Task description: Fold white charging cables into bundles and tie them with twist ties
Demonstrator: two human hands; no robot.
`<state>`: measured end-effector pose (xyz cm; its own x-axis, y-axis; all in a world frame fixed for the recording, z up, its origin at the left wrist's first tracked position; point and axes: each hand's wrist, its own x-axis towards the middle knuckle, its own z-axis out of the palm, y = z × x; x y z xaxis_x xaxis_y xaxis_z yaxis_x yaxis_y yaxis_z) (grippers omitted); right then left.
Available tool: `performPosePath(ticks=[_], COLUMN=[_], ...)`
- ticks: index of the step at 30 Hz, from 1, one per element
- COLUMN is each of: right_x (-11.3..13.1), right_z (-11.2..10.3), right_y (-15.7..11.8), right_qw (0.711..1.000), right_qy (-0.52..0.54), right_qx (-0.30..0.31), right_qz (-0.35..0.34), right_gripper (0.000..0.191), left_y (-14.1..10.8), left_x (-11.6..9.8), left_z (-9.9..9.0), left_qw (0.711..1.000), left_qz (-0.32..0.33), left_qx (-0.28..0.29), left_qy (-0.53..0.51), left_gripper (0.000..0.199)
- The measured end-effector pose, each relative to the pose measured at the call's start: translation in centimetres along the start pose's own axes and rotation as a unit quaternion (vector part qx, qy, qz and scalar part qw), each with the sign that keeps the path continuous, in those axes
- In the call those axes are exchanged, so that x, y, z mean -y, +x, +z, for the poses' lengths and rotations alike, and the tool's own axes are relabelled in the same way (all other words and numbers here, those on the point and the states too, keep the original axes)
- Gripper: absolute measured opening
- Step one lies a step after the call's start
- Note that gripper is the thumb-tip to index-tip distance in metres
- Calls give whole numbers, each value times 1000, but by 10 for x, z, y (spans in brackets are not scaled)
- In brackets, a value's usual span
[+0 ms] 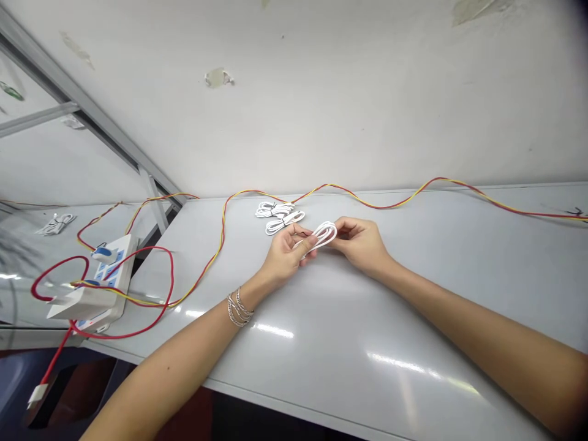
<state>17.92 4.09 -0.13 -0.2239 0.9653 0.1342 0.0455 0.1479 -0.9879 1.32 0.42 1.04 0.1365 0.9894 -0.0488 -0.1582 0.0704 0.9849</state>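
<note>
White cable coil (325,235): held just above the grey surface (340,331), looped into a narrow oval.
Left hand (293,250): closed on the coil, thumb on top pressing it against the fingers.
Right hand (362,245): just right of the coil, thumb and forefinger nearly together, other fingers curled; whether it grips anything, I cannot tell.
Chain bracelet (237,307): left of the coil and nearer the viewer, several silver strands around the left wrist.
Tied white cable bundles (285,222): two, beyond the coil and slightly left, touching, with dark ties.
Red-and-yellow wire (328,185): waves along beyond the coil, near the wall (321,110).
Power strip (120,263): well left of the coil, white with blue sockets, plugs in it.
Red cable (173,269): left of the coil, looping over the power strip.
</note>
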Motion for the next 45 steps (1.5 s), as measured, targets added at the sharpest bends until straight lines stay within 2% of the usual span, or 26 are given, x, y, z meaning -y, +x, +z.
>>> performPosePath(ticks=[5,12,18,25,35,41,45], right_x=[3,1,1,4,5,6,2], right_z=[0,-1,-1,-1,-1,-2,-2], right_y=[0,0,-1,-2,-3,-3,-1], right_qw=[998,991,989,990,989,990,992], right_qy=[-8,-55,-73,-76,-74,-49,-14], right_qx=[55,105,104,107,122,133,124], right_qz=[-34,-69,-71,-55,-24,-4,11], right_gripper=[40,28,31,24,28,33,38], left_y=[1,1,2,4,5,5,5], left_x=[-1,-3,-4,-2,4,8,5], left_z=[-1,-2,-2,-2,-3,-3,-3], left_qw=[1000,1000,999,997,992,984,984], left_qz=[5,8,19,27,54,109,125], left_qx=[-23,-22,-32,-75,-103,-92,-68], left_qy=[4,-3,-6,7,58,105,106], left_gripper=[55,55,56,55,46,35,37])
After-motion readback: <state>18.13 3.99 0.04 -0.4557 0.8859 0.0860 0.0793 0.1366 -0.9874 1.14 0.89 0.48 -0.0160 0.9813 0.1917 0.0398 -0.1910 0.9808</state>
